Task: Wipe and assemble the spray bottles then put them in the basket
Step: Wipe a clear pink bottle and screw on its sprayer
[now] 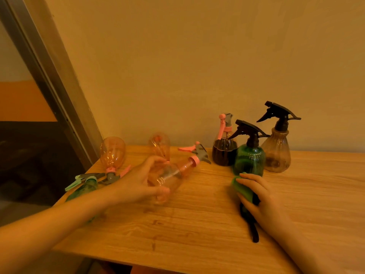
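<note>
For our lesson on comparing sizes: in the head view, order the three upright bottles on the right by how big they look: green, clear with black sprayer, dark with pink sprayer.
1. Clear bottle: tallest, though it stands farther back.
2. Green bottle: close in size, and nearer the camera, so this order is unsure.
3. Dark bottle: smallest.

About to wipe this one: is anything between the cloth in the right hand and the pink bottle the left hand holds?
Nothing visible. Bare table lies between the green cloth in the right hand and the pink bottle gripped by the left hand.
</note>
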{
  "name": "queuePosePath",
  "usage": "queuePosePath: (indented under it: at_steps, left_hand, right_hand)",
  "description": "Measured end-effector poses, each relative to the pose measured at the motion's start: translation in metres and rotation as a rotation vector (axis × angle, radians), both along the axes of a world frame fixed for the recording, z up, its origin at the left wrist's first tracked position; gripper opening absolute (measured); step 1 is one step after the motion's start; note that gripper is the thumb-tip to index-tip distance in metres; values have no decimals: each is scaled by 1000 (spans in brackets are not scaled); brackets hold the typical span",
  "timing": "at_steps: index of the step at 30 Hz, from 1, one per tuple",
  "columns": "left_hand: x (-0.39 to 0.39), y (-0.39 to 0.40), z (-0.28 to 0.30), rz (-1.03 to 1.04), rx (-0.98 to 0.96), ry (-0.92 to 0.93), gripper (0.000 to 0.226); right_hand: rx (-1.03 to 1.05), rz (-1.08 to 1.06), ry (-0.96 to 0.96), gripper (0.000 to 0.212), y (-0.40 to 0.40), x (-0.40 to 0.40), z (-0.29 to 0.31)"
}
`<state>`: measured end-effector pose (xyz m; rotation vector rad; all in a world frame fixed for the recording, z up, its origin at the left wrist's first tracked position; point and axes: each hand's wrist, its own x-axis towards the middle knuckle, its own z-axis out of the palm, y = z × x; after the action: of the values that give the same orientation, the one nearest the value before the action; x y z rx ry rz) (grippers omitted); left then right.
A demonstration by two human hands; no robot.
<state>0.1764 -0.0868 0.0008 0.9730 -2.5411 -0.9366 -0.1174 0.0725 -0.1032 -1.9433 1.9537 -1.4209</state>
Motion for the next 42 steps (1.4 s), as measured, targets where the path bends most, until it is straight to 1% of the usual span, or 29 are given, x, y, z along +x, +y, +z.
queuePosePath:
  at_steps: [4,8,12,16,20,26,29,31,33,38,42]
  left_hand:
    - [-2,5,-7,-104,85,-95,79]
    - [-8,7,-17,-154,114,-137,76]
    - [-12,9,-23,-160,128,-119,75]
    - [-15,12,-27,-150,108,-60,78]
    - [-19,15,-28,-168,115,-35,78]
    - [-26,15,-28,-214,138,-73,80]
    - [-29,15,-26,-252,144,-99,82]
    - [-32,13,-24,-271,150,-121,80]
    - [-33,12,-22,-276,167,-137,77]
    - [-34,11,-19,-291,177,-172,74]
    - [-36,9,-16,-299,190,-186,74]
  right_hand:
    - [-8,-35,-25,49,2,2,4]
    - [-8,-52,-38,45,2,2,6]
    - [2,-76,-70,41,-1,-1,4]
    - [5,-118,-172,35,-2,-4,3]
    - [-21,-118,-242,34,-1,-3,5]
    - [-74,-75,-93,39,-2,-2,4]
    - [10,-15,-57,41,-3,0,1]
    - [83,17,21,43,-3,1,0]
    - [102,28,69,43,-2,2,1]
    - [134,47,73,47,1,3,1]
    - [134,60,114,34,8,1,0]
